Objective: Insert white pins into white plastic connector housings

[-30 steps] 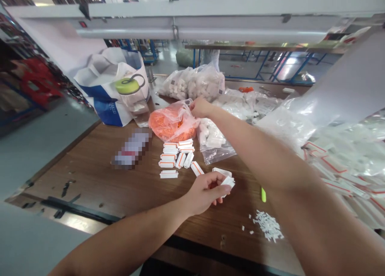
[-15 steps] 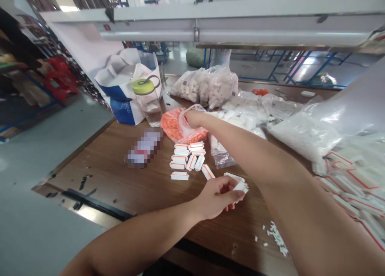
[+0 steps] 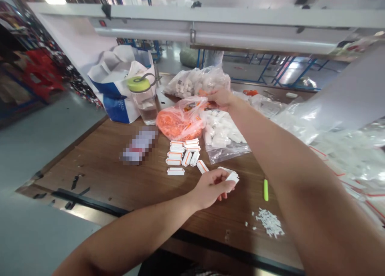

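Note:
My left hand rests low on the brown table, its fingers curled around a small white plastic piece. My right hand is stretched out far over the table, fingers pinched on a small orange bit at the mouth of a clear bag of orange parts. Beside that bag lies a clear bag of white parts. In front of the bags several white pieces with orange bands lie in a loose cluster.
A bottle with a green lid and a blue and white bag stand at the back left. More clear bags of white parts lie behind. A green stick and white chips lie near the front edge. Stacked packets fill the right.
My right hand has come up out of the orange bag and moved right, now pinching an orange bit. My left hand has stayed on the white piece.

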### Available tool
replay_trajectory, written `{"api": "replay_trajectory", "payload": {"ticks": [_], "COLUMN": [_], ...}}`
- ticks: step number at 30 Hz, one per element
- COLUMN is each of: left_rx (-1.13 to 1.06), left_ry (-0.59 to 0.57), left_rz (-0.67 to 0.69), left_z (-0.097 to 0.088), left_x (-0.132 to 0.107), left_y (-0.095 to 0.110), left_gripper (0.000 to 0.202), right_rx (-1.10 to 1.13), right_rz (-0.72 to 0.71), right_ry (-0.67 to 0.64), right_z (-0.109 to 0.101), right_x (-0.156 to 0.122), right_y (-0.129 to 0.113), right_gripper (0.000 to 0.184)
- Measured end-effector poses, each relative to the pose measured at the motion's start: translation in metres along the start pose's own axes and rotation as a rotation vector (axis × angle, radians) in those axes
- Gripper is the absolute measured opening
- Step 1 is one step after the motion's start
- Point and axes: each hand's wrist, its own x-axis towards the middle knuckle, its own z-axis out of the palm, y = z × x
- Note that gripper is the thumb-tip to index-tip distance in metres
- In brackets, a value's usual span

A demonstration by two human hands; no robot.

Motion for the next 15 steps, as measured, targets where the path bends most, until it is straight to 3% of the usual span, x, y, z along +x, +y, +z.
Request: {"api": "replay_trajectory", "payload": {"ticks": [2, 4, 8, 12, 15], "left_rx": [-0.012, -0.002, 0.026, 0.027, 0.004], "left_ry": [0.007, 0.023, 0.078, 0.112, 0.137], "left_rz": [0.001, 0.006, 0.013, 0.021, 0.043], "left_z": [0.000, 0.000, -0.001, -0.002, -0.003], "left_x": [0.001, 0.002, 0.004, 0.006, 0.006], "left_y": [0.001, 0.002, 0.004, 0.007, 0.010], "left_gripper": [0.036, 0.037, 0.039, 0.041, 0.041], "right_rx": [0.037, 0.062, 0.112, -0.129, -0.362], "right_rz": [0.076, 0.144, 0.336, 0.545, 0.508], "right_ry": [0.015, 0.049, 0.043, -0.120, -0.123], "right_z": [-0.026, -0.058, -0.112, -0.121, -0.110], "right_x": [-0.022, -0.058, -0.168, -0.282, -0.337], "right_y": [0.008, 0.019, 0.045, 0.063, 0.066], "right_gripper": [0.028, 0.019, 0.010, 0.016, 0.024]}}
